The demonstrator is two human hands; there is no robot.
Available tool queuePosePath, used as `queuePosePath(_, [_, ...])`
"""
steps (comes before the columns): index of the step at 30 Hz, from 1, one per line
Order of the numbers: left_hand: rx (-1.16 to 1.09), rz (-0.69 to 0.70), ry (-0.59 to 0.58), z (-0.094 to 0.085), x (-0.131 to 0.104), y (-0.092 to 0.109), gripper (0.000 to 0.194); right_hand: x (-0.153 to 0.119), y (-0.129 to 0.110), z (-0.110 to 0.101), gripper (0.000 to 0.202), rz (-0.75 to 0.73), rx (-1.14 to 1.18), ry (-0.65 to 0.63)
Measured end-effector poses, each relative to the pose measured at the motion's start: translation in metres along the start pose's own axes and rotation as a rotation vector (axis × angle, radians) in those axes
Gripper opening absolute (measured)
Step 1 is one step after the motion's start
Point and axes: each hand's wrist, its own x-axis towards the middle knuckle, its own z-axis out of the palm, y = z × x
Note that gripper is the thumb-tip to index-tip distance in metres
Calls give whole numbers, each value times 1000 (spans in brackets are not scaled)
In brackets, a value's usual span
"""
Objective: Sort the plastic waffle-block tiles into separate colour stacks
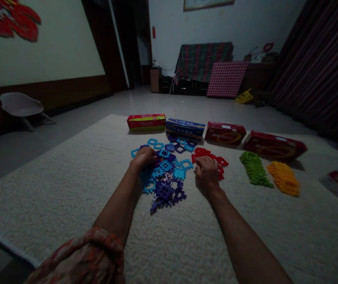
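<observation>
A loose pile of light blue and purple plastic interlocking pieces [165,191], with toothed edges and cut-out middles, lies in front of me on the mat. My left hand [145,157] reaches into its left side, fingers curled downward; what they hold, if anything, is hidden. A bit of red shows among the blue beside those fingertips. Over the red interlocking pieces [222,161], just right of the pile, is my right hand [208,171]. Its fingers are bent and closed at the near left edge of the red group, touching it.
Beyond the pieces stand a red-and-green box [146,122], a blue box [185,128] and two dark red boxes [225,133]. Stacked green pieces [256,169] and yellow pieces [284,178] lie at right on the pale mat [77,177]. A small chair [22,104] stands far left.
</observation>
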Motion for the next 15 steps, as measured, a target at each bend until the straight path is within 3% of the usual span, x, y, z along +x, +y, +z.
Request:
queuePosePath(5, [27, -122, -26, 9, 5, 4, 30, 1, -1, -2, 24, 0, -5, -29])
queuePosePath(11, [-82, -143, -42, 9, 9, -6, 26, 3, -4, -6, 22, 12, -3, -56])
queuePosePath(15, [-225, -212, 114, 4, 10, -17, 26, 2, -5, -5, 23, 10, -12, -61])
